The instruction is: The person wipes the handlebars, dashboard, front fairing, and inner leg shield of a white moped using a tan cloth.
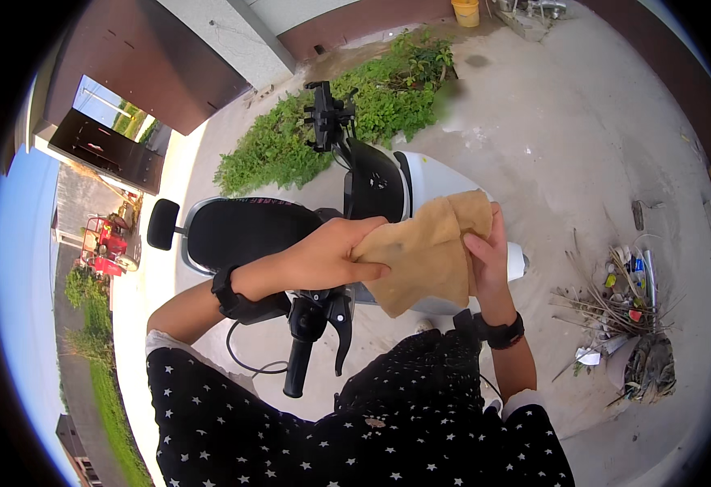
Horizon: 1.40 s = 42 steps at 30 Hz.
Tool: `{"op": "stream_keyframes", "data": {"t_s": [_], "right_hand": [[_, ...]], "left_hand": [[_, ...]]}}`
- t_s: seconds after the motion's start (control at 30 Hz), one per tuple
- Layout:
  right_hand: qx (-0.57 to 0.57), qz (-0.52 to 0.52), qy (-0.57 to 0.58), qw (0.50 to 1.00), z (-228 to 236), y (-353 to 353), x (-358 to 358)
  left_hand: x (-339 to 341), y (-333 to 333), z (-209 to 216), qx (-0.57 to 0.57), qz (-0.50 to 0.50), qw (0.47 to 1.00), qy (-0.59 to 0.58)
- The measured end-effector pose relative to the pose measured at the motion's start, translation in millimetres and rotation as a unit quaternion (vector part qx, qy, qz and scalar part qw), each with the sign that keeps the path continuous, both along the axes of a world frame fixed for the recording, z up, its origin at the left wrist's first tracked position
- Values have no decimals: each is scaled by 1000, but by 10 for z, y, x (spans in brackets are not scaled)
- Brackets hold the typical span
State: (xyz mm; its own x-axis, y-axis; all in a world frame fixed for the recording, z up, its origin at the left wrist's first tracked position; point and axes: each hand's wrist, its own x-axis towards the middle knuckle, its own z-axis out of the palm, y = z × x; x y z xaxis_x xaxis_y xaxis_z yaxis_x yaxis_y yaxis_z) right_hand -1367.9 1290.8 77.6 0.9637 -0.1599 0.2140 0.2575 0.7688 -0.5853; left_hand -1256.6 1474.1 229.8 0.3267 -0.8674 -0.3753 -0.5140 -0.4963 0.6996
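Pinching a tan cloth (420, 264) by its left edge, the left hand (343, 256) has its thumb and fingers closed on the fabric. The right hand (489, 256) grips the opposite edge, its thumb on the near face and fingers partly hidden behind. The cloth hangs folded between both hands, in front of the scooter's white body (440, 180). The black handlebar grip (297, 367) and brake lever (341, 325) stand below the left forearm.
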Motion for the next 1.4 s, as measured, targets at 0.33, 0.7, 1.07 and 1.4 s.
{"op": "stream_keyframes", "data": {"t_s": [0.33, 0.7, 1.07, 1.4], "right_hand": [[-7, 264, -36, 964, -968, 167, 281], [37, 330, 143, 932, -512, -160, 308], [-307, -44, 63, 949, -114, -741, 2007], [-279, -73, 81, 954, -591, 1, 1994]], "left_hand": [[-190, -143, -206, 32, 231, 972, 3], [-197, -409, -269, 122, 165, 977, -56], [1709, -1338, -482, -30, 35, 885, -464], [1690, -794, -736, 98, 39, 907, -408]]}}
